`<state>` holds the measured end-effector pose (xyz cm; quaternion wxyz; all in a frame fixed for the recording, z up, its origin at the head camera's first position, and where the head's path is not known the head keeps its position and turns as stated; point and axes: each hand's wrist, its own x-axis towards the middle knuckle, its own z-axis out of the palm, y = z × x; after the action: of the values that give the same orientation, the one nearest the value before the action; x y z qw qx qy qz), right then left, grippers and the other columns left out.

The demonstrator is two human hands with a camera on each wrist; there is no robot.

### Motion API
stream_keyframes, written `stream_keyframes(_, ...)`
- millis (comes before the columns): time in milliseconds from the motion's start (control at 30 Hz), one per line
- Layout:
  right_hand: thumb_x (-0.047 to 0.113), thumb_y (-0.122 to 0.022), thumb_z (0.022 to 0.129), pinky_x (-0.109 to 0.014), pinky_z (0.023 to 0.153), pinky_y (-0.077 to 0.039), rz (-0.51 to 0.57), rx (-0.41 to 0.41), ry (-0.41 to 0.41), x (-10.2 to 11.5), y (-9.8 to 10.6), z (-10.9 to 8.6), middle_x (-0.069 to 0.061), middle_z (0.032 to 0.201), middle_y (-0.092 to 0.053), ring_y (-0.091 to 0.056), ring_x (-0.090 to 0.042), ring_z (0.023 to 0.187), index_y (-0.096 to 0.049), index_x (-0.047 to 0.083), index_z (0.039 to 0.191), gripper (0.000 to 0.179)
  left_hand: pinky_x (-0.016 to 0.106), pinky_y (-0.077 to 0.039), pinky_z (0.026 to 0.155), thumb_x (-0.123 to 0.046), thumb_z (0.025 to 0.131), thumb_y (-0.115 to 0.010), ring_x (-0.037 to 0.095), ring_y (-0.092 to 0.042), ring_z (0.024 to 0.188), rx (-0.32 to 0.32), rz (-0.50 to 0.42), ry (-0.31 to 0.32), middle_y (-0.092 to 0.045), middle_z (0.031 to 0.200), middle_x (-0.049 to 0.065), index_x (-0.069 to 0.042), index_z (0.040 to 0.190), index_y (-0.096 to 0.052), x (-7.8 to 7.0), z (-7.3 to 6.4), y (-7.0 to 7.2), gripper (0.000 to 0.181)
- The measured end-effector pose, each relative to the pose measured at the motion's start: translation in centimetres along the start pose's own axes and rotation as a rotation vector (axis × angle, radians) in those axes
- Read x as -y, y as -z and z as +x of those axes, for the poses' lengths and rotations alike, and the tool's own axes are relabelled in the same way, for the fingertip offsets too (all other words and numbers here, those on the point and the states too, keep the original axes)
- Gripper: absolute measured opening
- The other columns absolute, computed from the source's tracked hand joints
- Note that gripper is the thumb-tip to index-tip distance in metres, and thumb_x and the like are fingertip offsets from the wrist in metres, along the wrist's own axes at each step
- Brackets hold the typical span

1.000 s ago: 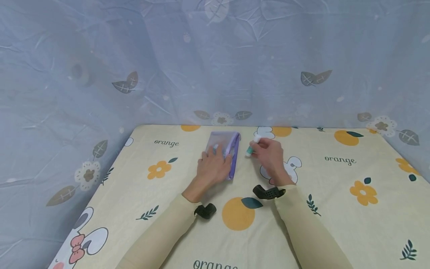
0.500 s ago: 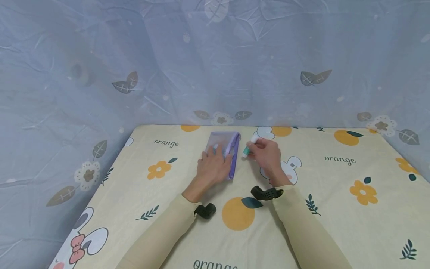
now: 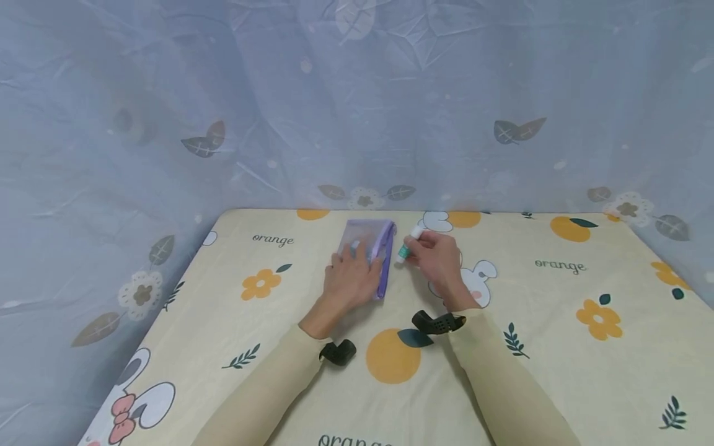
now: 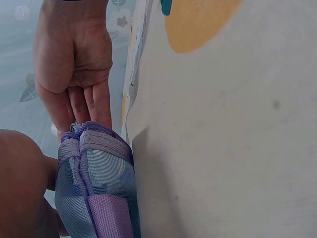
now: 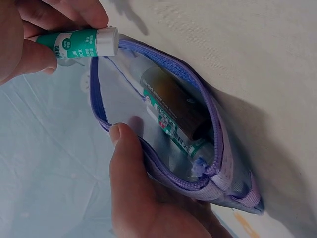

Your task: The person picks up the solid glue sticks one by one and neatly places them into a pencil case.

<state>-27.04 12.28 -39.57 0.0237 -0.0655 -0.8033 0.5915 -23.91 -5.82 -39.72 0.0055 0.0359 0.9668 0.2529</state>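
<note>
A mesh pouch with purple zip edging (image 3: pixel 383 248) lies on the cloth, its mouth facing right. My left hand (image 3: pixel 352 275) holds it from above, fingers spread over the mesh and thumb (image 5: pixel 121 139) hooked at the mouth's rim. The right hand (image 3: pixel 437 257) pinches a green and white glue stick (image 3: pixel 406 248) between thumb and fingers. In the right wrist view the held glue stick's white end (image 5: pixel 107 41) is right at the gaping rim. Inside the pouch lie another green glue stick (image 5: pixel 168 126) and a dark cylinder (image 5: pixel 173 101). The left wrist view shows the pouch's end (image 4: pixel 106 168) close up.
A cream cloth (image 3: pixel 301 384) printed with oranges, flowers and rabbits covers the table. Behind it hangs a bluish curtain (image 3: pixel 357 124) with leaf patterns. Black wrist cameras sit on the left cuff (image 3: pixel 338 353) and right cuff (image 3: pixel 437 323).
The right hand has moved left with the glue stick, closer to the pouch's mouth. My left hand and the pouch stay in place; the head view has shifted slightly.
</note>
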Motion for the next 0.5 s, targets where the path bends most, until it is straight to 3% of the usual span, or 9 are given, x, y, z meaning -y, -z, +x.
stream_keyframes(267, 0.021, -0.070, 0.104, -0.032, 0.089, -0.064, 0.038, 0.012, 0.058, -0.12, -0.99, -0.07, -0.021, 0.124, -0.077, -0.079, -0.027, 0.106, -0.072, 0.000, 0.130, 0.034, 0.068, -0.042, 0.110, -0.046, 0.112, -0.039, 0.052, -0.047, 0.138, -0.002, 0.000, 0.004, -0.041, 0.162, 0.025, -0.014, 0.166, -0.033, 0.27, -0.34, 0.48, 0.064)
stream_keyframes(500, 0.023, -0.071, 0.103, -0.036, 0.090, -0.064, 0.016, 0.007, 0.038, -0.27, -0.78, -0.16, -0.020, 0.124, -0.077, -0.079, -0.031, 0.108, -0.071, 0.001, 0.132, 0.036, 0.068, -0.042, 0.111, -0.047, 0.112, -0.038, 0.053, -0.046, 0.141, 0.002, 0.006, -0.007, -0.041, 0.163, 0.026, -0.012, 0.166, -0.033, 0.15, -0.05, -0.08, 0.065)
